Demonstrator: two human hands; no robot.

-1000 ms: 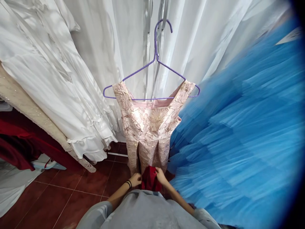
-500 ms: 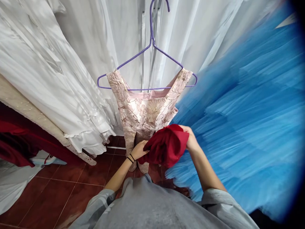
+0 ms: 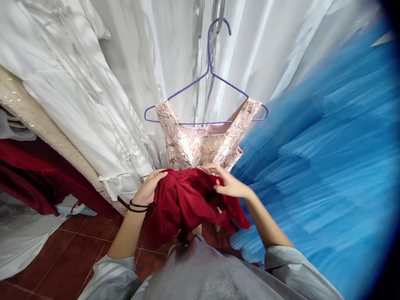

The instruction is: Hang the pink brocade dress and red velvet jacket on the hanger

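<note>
Left hand [image 3: 151,187] clasps red garment [image 3: 184,200]; right hand [image 3: 229,183] on it, grip unclear. Bunched earlier, now spread fronting floral dress [image 3: 209,146], likely easier handled.

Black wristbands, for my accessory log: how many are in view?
2, worn side by side: the upper band nearer the left hand, the lower band nearer the left sleeve. Others could be hidden under fabric.
</note>
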